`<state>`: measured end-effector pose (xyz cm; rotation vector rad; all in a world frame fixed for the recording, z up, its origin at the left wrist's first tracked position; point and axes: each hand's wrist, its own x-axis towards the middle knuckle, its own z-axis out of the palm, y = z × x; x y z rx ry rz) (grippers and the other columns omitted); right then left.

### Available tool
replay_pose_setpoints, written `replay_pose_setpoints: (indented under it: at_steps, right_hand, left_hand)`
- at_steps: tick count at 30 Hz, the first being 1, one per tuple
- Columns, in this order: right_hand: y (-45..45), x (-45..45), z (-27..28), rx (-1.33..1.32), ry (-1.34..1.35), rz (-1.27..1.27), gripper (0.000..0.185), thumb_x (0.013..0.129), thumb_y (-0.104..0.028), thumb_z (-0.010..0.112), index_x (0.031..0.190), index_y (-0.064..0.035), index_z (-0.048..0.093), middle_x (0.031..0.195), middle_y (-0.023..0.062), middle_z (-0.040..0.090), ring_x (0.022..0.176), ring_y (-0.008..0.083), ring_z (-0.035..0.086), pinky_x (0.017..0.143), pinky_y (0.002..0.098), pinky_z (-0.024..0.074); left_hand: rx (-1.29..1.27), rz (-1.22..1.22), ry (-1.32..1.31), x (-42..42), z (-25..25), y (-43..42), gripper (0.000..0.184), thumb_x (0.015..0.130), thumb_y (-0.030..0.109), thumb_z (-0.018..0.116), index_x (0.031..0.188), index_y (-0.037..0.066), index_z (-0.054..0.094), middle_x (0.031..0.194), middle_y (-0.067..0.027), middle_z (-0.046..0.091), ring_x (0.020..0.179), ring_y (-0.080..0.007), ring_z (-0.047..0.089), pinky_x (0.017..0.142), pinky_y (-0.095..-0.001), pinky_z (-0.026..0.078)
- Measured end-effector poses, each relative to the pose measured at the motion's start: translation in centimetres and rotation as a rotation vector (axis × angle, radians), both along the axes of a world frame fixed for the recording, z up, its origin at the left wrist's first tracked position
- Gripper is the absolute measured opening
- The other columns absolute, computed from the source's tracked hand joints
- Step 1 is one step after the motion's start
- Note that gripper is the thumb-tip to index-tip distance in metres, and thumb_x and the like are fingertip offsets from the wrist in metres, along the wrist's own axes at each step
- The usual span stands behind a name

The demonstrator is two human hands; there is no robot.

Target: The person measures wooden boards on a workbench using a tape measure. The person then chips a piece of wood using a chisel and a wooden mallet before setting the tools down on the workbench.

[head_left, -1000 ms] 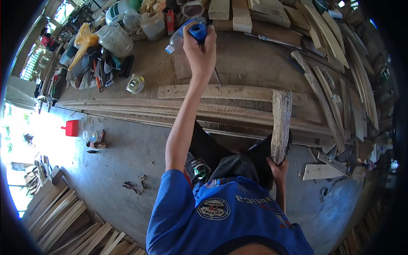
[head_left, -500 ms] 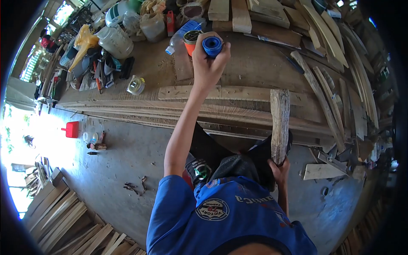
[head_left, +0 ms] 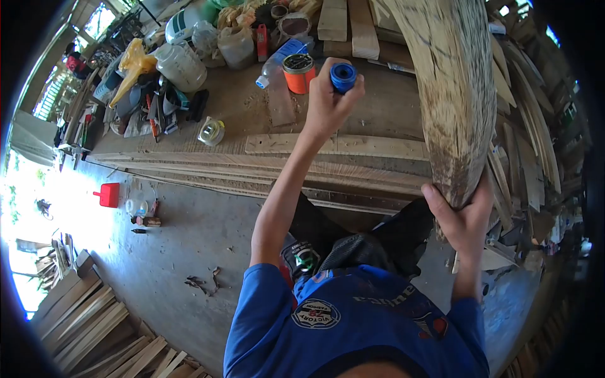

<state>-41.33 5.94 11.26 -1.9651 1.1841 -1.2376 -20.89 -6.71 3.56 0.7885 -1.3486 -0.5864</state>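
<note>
Around a blue cylindrical object [head_left: 343, 77] with a round, hollow-looking end, the fingers of my left hand [head_left: 328, 104] are wrapped; its exact kind is unclear. This hand is over the workbench, just right of an orange can [head_left: 299, 74] filled with small dark pieces like nails. A clear plastic bottle [head_left: 283, 60] with a white cap lies beside the can. My right hand [head_left: 465, 220] grips the lower end of a rough, weathered piece of wood [head_left: 450, 94], which rises close to the camera and covers part of the bench.
Jars, bags and hand tools crowd the left of the workbench [head_left: 220, 107], near a tape measure [head_left: 211, 131]. Boards [head_left: 363, 31] and strips lie at the back and right. On the floor are a red dustpan [head_left: 108, 195] and stacked wood offcuts [head_left: 94, 315].
The piece of wood has been lifted toward the camera by my right hand and looks much larger. My left hand, still on the blue object, has shifted slightly right in view.
</note>
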Motion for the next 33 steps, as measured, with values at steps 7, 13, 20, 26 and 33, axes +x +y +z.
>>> replay_pose_setpoints:
  at_steps: [7, 13, 20, 26, 33]
  right_hand:
    - [0.5, -1.9, 0.3, 0.208, 0.205, 0.146, 0.049, 0.068, -0.021, 0.068, 0.102, 0.0066, 0.045, 0.085, 0.0191, 0.06, 0.081, 0.0251, 0.06, 0.072, 0.032, 0.0454]
    - [2.1, -1.2, 3.1, 0.063, 0.143, 0.03, 0.058, 0.064, -0.019, 0.071, 0.108, 0.0074, 0.043, 0.096, 0.0167, 0.057, 0.088, 0.0235, 0.058, 0.076, 0.0312, 0.0445]
    - [2.0, -1.8, 0.7, 0.27, 0.348, 0.206, 0.052, 0.067, -0.018, 0.069, 0.105, 0.0068, 0.044, 0.089, 0.0171, 0.06, 0.081, 0.0247, 0.06, 0.073, 0.0324, 0.0465]
    - [3.4, -2.0, 3.0, 0.245, -0.048, 0.025, 0.06, 0.064, -0.019, 0.071, 0.11, 0.0057, 0.041, 0.096, 0.0137, 0.053, 0.084, 0.0174, 0.054, 0.073, 0.0276, 0.0428]
    - [3.8, -3.5, -4.2, 0.072, -0.015, -0.019, 0.06, 0.063, -0.009, 0.07, 0.113, 0.0007, 0.039, 0.089, 0.0118, 0.054, 0.076, 0.0187, 0.054, 0.068, 0.0288, 0.0447]
  left_hand:
    - [-0.143, 0.001, -0.091, 0.7, -0.2, -0.1, 0.014, 0.074, -0.002, 0.051, 0.088, -0.001, 0.051, 0.073, 0.0006, 0.054, 0.062, -0.0031, 0.047, 0.055, -0.0174, 0.039]
    - [-0.091, 0.104, -0.108, -0.1, 0.4, 1.6, 0.016, 0.073, 0.008, 0.06, 0.08, 0.001, 0.047, 0.054, -0.0016, 0.046, 0.049, -0.0025, 0.04, 0.044, -0.0184, 0.034]
    - [-0.369, 0.078, -0.039, -0.5, -0.5, 0.9, 0.026, 0.064, 0.003, 0.061, 0.089, 0.0, 0.055, 0.067, -0.0115, 0.058, 0.063, -0.0204, 0.057, 0.062, -0.0299, 0.045]
    - [-0.101, 0.104, -0.195, -1.0, -1.2, 1.3, 0.022, 0.066, 0.005, 0.062, 0.083, 0.002, 0.048, 0.059, -0.0091, 0.052, 0.051, -0.0165, 0.052, 0.051, -0.026, 0.042]
    - [-0.125, 0.102, -0.06, 0.0, -1.8, 0.6, 0.015, 0.072, 0.004, 0.059, 0.08, 0.002, 0.047, 0.059, -0.0024, 0.047, 0.054, -0.0049, 0.042, 0.049, -0.0198, 0.037]
